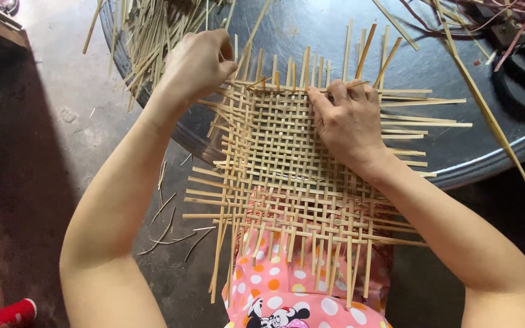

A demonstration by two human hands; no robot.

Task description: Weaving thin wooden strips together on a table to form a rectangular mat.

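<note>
Dark round metal table (457, 164) over a grey concrete floor, woven bamboo mat (293, 176) lying half on the table's near edge, half over the person's lap. Mat's weave is open-check, loose strip ends sticking out on all four sides; the far edge, away from the body, is where both hands sit. Left hand (199, 61) is at the mat's far-left corner, fingers curled tight and pinched on a thin strip end (236, 48) that points up and away. Right hand (347, 121) lies flat-ish on the weave just right of centre, fingertips pressing at the far edge, nothing gripped that I can tell. Hands are near each other, left slightly further out. Beyond: pile of loose bamboo strips (147, 30) far left on the table, one long strip (481, 103) running diagonally right, dark looped cord (521, 73) at far right
</note>
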